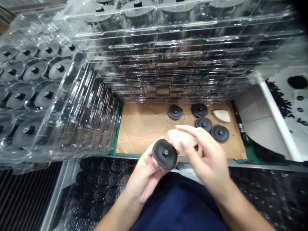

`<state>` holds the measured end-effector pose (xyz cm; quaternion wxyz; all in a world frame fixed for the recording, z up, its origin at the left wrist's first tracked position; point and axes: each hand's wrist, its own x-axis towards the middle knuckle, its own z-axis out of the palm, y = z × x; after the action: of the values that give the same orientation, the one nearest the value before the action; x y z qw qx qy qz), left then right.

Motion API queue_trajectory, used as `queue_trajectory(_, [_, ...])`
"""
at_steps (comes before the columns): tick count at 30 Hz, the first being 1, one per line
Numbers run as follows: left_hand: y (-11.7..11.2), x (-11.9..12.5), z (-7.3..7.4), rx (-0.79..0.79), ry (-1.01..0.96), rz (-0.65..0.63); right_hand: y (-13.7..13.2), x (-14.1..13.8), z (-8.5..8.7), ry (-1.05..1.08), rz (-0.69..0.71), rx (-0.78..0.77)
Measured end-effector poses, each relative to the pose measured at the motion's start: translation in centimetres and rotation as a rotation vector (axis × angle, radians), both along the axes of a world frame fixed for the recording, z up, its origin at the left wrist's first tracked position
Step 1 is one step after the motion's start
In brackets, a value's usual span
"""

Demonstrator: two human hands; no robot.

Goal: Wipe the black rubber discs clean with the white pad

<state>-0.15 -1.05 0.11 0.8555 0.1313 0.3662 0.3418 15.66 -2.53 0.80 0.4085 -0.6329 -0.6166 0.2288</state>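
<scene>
My left hand [144, 175] is closed on a round black disc [165, 154] with a small hub in its middle, held face up above my lap. My right hand [207, 154] pinches a pale cream wedge-shaped pad [179, 139] that touches the disc's upper right edge. Several more black discs [204, 123] lie on the brown cardboard sheet [141, 125] just beyond my hands. A second cream wedge [221, 115] rests at the sheet's right end.
Tall stacks of clear plastic trays [168, 61] holding discs wall in the back and the left [36, 96]. A lower tray of black discs [101, 186] sits at bottom left. A white bin [276, 118] with dark parts stands at the right.
</scene>
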Motion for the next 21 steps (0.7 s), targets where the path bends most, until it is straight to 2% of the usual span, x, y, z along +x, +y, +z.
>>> queue_trajectory(1, [0.0, 0.0, 0.1, -0.003, 0.019, -0.001, 0.0, -0.7, 1.5, 0.005, 0.092, 0.104])
queue_trajectory(2, [-0.1, 0.0, 0.1, -0.007, 0.039, 0.005, -0.1, -1.3, 2.6, 0.024, 0.168, 0.141])
queue_trajectory(4, [-0.1, 0.0, 0.2, -0.007, 0.073, 0.028, -0.3, -2.1, 4.0, 0.052, 0.321, 0.086])
queue_trajectory(6, [0.0, 0.1, 0.4, 0.002, 0.094, 0.047, -0.1, -2.4, 4.2, 0.038, 0.378, -0.025])
queue_trajectory(7, [0.0, 0.2, 0.5, 0.009, 0.101, 0.044, 0.0, -2.4, 4.1, 0.009, 0.355, -0.026])
queue_trajectory(10, [0.0, 0.5, 0.8, 0.020, 0.094, 0.022, 0.3, -2.4, 3.8, -0.055, 0.229, 0.135])
queue_trajectory(12, [0.2, 0.4, 1.1, 0.041, 0.082, 0.030, 0.0, -2.0, 3.8, -0.005, 0.299, 0.175])
queue_trajectory(14, [0.4, 0.1, 1.4, 0.051, 0.064, 0.035, -0.8, -1.2, 4.1, 0.034, 0.415, 0.113])
queue_trajectory(15, [0.5, 0.0, 1.4, 0.048, 0.056, 0.032, -1.3, -0.7, 4.2, 0.024, 0.427, 0.070])
queue_trajectory(18, [0.7, 0.3, 1.5, 0.016, 0.034, 0.011, -1.8, 0.5, 4.7, -0.111, 0.274, -0.011])
queue_trajectory(20, [0.7, 0.8, 1.5, 0.010, 0.069, -0.012, -1.1, 0.7, 5.0, -0.220, 0.177, 0.046])
queue_trajectory(21, [0.6, 1.1, 1.5, 0.012, 0.100, -0.025, -0.5, 0.7, 5.1, -0.250, 0.196, 0.113])
